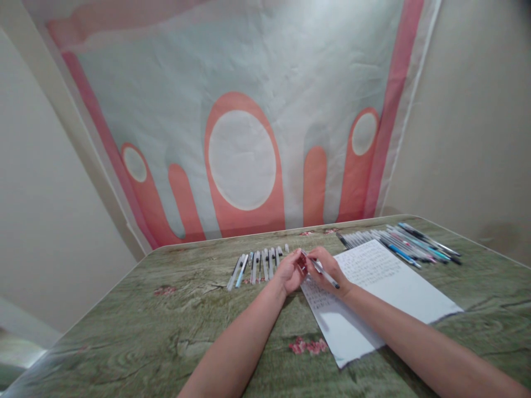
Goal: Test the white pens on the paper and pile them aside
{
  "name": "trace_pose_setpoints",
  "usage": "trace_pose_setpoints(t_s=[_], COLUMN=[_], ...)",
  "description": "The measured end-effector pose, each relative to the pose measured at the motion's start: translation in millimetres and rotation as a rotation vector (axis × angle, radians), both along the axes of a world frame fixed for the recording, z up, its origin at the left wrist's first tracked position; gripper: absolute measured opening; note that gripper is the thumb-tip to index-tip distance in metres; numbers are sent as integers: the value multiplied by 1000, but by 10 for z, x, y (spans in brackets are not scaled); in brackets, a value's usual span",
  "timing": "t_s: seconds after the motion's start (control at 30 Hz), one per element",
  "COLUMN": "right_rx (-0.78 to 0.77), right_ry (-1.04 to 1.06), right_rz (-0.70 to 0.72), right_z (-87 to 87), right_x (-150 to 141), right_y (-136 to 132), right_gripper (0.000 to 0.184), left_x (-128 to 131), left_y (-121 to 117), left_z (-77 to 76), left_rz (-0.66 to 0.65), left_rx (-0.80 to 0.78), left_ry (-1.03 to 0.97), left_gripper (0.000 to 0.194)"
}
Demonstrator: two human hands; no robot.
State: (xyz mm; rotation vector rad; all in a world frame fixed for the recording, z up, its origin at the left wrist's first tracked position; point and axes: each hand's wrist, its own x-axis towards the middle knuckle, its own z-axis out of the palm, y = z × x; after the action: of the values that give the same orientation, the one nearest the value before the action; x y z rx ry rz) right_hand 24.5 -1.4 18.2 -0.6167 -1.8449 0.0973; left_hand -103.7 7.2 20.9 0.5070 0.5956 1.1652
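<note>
Forearms (236, 342) nearest, both reaching in over the tabletop (166, 337). Pink blossom print (307, 346) showed between them. The right forearm crossed above the paper (352, 331), which lay at a slant with handwriting over its upper part.

Hands met just past the paper's left side. Right hand (327, 268): grip clamped on a clear pen (327, 275), held tilted, dark end toward the wrist, other end at the left fingers. Left hand (291, 271): fingers curled by that far end — couldn't tell if its grip had closed on anything.

Risks, my read: fingers hid the pen's far end, so a blind pull or push could slip it loose or mark the paper. A low right forearm could drag the sheet. A left-hand swing could scatter the row of pens (265, 265) close by.

Farther right — a bunch of pens (398, 252) beyond the paper, some overlapping, could roll if nudged. Printed wall hanging (243, 160) behind everything.
</note>
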Motion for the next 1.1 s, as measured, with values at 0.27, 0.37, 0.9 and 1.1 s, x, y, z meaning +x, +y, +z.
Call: trace_pose_setpoints(t_s=[0.27,0.37,0.9,1.1], right_rx=[-71,-106,-90,-28], right_ry=[47,55,60,26], right_rz=[-95,-116,-100,-96], right_z=[33,32,101,93], right_x=[28,42,65,43], right_y=[30,46,25,-24], right_gripper=[13,14,16,18], left_x=[-401,-521,-203,-151], left_y=[356,496,600,406], left_z=[331,407,259,198], left_rz=[409,409,362,327], left_rx=[383,454,400,209], left_ry=[971,1325,1454,630], left_gripper=[10,9,14,10])
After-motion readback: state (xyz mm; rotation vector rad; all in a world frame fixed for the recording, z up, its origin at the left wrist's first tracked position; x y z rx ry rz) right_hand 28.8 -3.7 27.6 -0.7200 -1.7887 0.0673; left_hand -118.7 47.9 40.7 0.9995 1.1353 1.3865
